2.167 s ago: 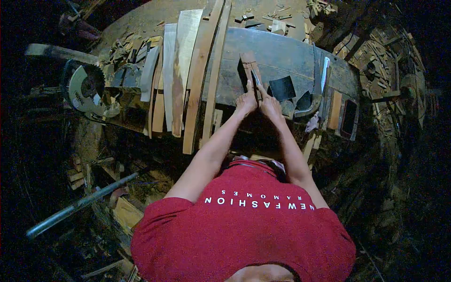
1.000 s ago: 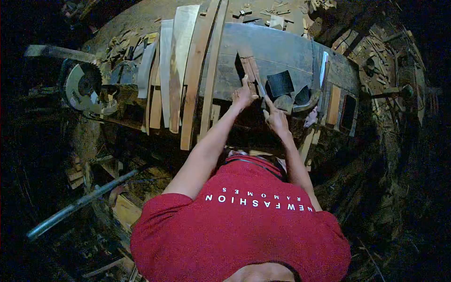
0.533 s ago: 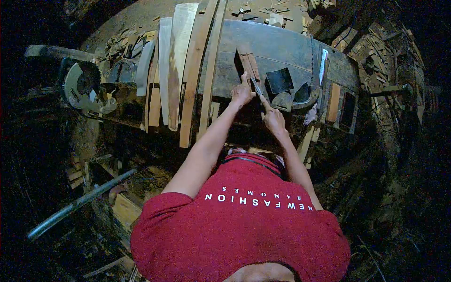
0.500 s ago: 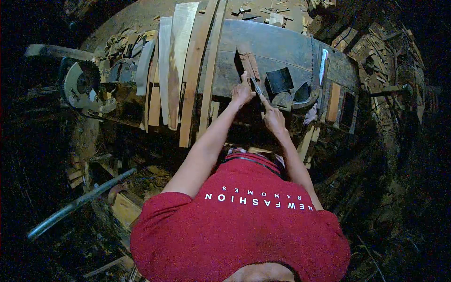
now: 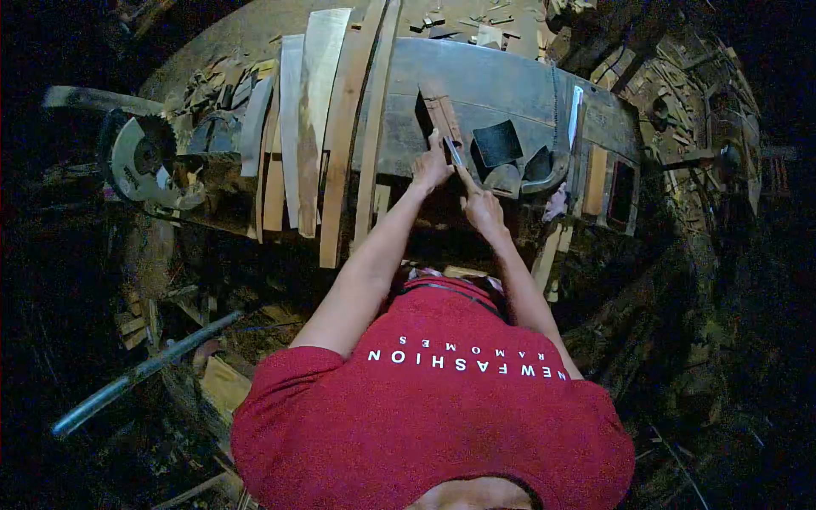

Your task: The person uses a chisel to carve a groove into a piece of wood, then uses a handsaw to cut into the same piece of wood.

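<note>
My left hand [image 5: 432, 168] is closed at the near end of a reddish-brown wood block [image 5: 441, 112] on the worktable [image 5: 493, 72], one finger pointing forward along it. My right hand [image 5: 483, 209] is wrapped round a narrow tool with a bright metal blade [image 5: 453, 153], a finger stretched along its handle. The blade points up and left, its tip at the block's near end beside my left fingers. Just right of the tool lies a dark square piece [image 5: 497, 144].
Long boards [image 5: 344, 127] lie across the table to the left, past them a toothed circular blade [image 5: 146, 149]. A bow-shaped saw [image 5: 557, 166] and an orange-brown wood piece [image 5: 595, 180] are on the right. A metal pipe [image 5: 144, 372] slants at lower left.
The whole view has shifted slightly left. My right hand has drawn back a little toward my body with the tool, while my left hand stays at the block.
</note>
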Available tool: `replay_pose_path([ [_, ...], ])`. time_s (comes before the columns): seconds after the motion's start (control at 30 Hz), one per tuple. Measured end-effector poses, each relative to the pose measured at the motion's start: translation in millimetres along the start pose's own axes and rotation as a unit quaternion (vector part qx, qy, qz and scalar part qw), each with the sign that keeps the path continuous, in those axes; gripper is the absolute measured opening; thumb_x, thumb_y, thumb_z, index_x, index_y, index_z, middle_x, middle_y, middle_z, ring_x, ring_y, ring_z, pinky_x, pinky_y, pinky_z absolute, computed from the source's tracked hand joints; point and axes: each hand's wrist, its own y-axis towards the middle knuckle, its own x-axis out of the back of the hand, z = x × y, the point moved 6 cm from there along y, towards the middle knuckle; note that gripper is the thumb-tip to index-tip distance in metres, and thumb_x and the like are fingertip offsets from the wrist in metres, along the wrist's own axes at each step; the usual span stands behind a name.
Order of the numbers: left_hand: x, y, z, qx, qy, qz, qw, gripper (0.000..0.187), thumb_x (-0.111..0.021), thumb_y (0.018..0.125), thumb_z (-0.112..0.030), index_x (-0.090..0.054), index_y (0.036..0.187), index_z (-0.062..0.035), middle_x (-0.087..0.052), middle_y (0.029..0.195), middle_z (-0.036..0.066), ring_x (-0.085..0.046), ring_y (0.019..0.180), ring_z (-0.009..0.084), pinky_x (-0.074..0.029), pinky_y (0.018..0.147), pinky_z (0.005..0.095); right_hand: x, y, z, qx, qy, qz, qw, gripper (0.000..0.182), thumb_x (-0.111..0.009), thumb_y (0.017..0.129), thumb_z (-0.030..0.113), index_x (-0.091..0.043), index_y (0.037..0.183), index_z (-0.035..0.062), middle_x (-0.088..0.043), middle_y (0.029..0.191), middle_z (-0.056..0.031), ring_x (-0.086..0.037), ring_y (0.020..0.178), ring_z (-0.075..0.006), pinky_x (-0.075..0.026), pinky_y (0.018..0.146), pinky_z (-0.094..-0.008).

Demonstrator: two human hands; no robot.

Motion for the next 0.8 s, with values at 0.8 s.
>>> replay_pose_path([
  [0.8,-6.7,5.0,2.5,0.038,0.002,0.023,0.999,0.103,-0.072,0.067,-0.018,0.003,0.137,-0.0124,-0.059,0.097,0.027,-0.056,0.091,0.0428,-0.044,0.079,0.0471,-3.6,-11.3,-8.4,-0.002,0.047,-0.014,0.999,0.06,-0.056,0.079,0.017,-0.032,0.133,0.0265,-0.06,0.082,-0.0253,-0.057,0.078,-0.0433,-0.044,0.068,-0.0511],
])
